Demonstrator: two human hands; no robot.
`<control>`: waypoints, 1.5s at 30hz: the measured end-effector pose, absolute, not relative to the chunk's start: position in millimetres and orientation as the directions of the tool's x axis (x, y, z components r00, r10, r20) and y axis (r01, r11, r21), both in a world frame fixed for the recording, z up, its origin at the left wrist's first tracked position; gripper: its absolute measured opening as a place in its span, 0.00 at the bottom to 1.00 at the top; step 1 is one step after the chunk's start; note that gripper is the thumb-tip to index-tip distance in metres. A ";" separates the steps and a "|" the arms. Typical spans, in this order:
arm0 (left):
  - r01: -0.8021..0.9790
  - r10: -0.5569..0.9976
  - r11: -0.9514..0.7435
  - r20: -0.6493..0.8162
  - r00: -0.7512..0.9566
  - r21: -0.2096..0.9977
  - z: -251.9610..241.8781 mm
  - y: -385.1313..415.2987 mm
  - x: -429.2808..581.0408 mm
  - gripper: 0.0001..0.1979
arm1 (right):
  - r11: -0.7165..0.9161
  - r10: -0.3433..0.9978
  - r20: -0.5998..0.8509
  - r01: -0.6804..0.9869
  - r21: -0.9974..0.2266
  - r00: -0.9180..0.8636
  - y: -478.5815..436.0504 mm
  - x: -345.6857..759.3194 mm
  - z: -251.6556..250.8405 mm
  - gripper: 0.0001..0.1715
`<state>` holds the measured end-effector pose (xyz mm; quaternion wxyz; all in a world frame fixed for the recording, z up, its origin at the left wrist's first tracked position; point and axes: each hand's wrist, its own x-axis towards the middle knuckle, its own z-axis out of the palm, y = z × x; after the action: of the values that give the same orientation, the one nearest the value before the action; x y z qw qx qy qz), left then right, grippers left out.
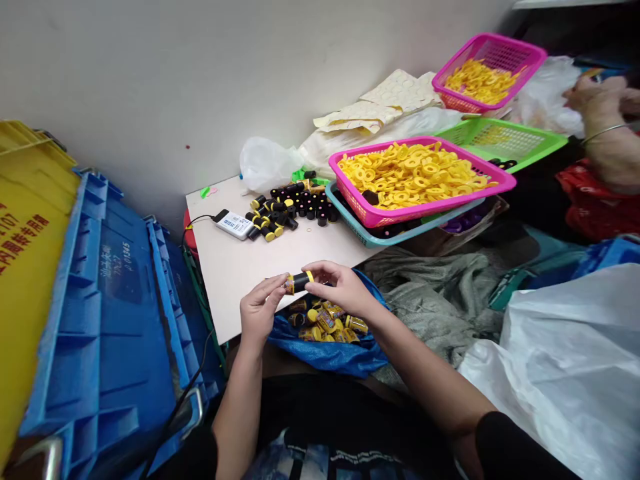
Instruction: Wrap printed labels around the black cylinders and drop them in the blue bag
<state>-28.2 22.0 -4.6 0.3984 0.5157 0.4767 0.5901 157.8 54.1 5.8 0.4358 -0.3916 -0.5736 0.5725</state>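
Black cylinder [298, 283] with yellow band, held sideways.

Bare hands [260, 310], black short sleeves [520, 447], dark shirt [340, 407] with blue-and-white print [300, 460].

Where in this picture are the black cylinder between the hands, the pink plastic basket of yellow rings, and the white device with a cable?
Black cylinder [299, 283]: head view, on its dark middle.
Pink plastic basket [425, 208]: head view, on its front wall.
White device [233, 225]: head view, on its top face.
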 end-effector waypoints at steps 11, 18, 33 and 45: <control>-0.252 0.999 0.027 -0.014 0.052 0.967 9.6 14.6 -4.5 0.18 | -0.308 0.841 0.019 -0.506 -0.806 -0.541 35.3 140.7 -6.3 0.30; -0.306 0.998 0.039 -0.024 0.051 0.951 5.7 14.1 -0.2 0.19 | -0.243 0.868 0.063 -0.532 -0.811 -0.492 39.8 130.8 -21.6 0.27; 0.620 0.959 -0.280 0.178 0.223 0.733 -42.0 13.4 -21.4 0.22 | 0.132 0.975 0.055 0.363 -0.922 -0.215 122.8 173.9 -46.1 0.16; 0.872 0.983 0.054 0.125 -0.131 0.487 -68.9 62.7 -89.4 0.09 | 0.137 0.989 0.130 0.727 -0.672 -0.067 240.8 92.4 -65.7 0.22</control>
<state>-89.4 62.7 -68.9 0.1211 0.6480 0.7158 0.2304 92.4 240.8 -65.7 0.2922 -0.6173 -0.6952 0.2242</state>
